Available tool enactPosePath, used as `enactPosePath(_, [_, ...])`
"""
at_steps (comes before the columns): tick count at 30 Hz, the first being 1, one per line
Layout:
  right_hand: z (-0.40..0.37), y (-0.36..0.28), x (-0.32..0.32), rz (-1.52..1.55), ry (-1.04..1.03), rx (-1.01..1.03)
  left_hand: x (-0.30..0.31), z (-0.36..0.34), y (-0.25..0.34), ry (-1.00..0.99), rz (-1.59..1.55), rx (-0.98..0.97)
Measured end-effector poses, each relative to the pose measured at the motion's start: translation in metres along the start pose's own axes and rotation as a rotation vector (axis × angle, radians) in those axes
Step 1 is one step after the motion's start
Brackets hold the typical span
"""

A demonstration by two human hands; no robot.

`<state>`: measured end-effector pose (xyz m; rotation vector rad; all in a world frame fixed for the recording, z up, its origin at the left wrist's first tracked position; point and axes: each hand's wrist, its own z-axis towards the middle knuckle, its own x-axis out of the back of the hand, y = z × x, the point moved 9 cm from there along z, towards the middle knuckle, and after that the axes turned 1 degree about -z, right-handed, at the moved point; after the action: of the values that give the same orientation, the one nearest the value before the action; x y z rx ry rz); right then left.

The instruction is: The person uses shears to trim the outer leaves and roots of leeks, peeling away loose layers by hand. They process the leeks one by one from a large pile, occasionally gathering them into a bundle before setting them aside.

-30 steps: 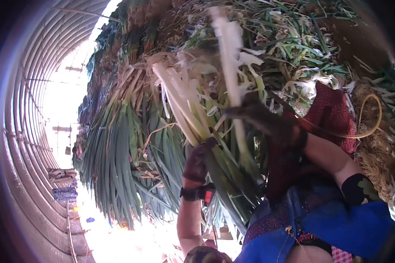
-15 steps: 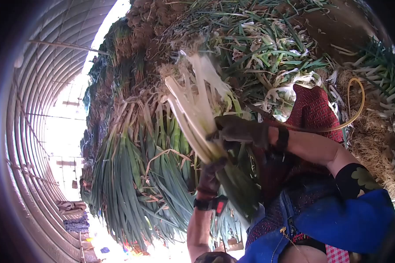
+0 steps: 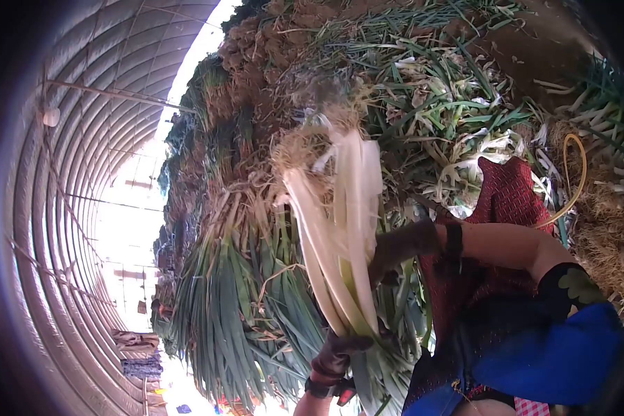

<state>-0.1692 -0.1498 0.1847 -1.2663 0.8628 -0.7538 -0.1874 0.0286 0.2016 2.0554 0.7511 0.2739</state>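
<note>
My left hand (image 3: 338, 352), in a dark glove, is wrapped round the green part of a bunch of leeks (image 3: 313, 249) at the lower middle. The thick white stalks point up, with tangled roots at their tops, and the green leaves hang below. My right hand (image 3: 403, 251), also gloved and blurred, is against the right side of the stalks; its fingers are partly hidden and smeared. Just left of the bunch lies a large heap of leeks (image 3: 218, 298) with long green leaves.
Loose leaves and peelings (image 3: 430, 104) cover the ground ahead. A dark red patterned cloth (image 3: 509, 191) and a yellow looped tube (image 3: 581, 177) are at the right, near more leeks (image 3: 607, 128). A ribbed arched roof (image 3: 69, 173) curves along the left.
The bunch has come more upright and its stalks have spread apart. My left hand has moved down, and my right hand down and right. The whole view has shifted slightly.
</note>
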Motion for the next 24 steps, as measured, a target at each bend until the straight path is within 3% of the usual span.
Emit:
enactPosePath(3, [0.001,0.037,0.008,-0.253,0.01,-0.235,0.018,-0.008,-0.026,0.021,0.004,0.042])
enactPosePath(5, [-0.016,0.022,0.082,-0.257,0.437,0.267,0.032,-0.015,-0.036,0.023,0.007,0.011])
enactPosePath(6, [-0.029,0.021,0.12,-0.375,0.559,0.252,0.027,-0.017,-0.031,0.007,0.006,0.022])
enactPosePath(8, [-0.053,0.017,0.228,-0.828,0.781,-0.098,0.009,-0.025,-0.022,-0.022,-0.008,0.05])
enactPosePath(10, [-0.09,-0.001,0.32,-1.198,0.949,-0.312,0.009,-0.024,-0.026,0.113,0.007,0.018])
enactPosePath(11, [-0.113,-0.016,0.352,-1.348,1.053,-0.32,0.011,-0.025,-0.029,0.181,0.013,0.002])
enactPosePath(13, [-0.178,-0.057,0.372,-1.576,1.396,-0.031,0.007,-0.026,-0.041,0.125,-0.088,0.096])
enactPosePath(15, [-0.235,-0.099,0.379,-1.115,1.408,0.369,0.016,-0.025,-0.048,0.113,-0.086,0.113])
enactPosePath(17, [-0.277,-0.127,0.384,-0.347,1.387,0.443,0.04,-0.037,-0.072,0.16,-0.003,0.086])
enactPosePath(18, [-0.289,-0.132,0.396,-0.431,1.534,0.228,0.036,-0.038,-0.071,0.161,-0.029,0.102])
enactPosePath(21, [-0.235,-0.107,0.381,-1.053,1.459,0.26,0.021,-0.027,-0.051,0.145,-0.065,0.123])
enactPosePath(24, [-0.147,-0.059,0.308,-1.205,1.019,-0.235,0.035,-0.014,-0.068,0.117,-0.031,0.076])
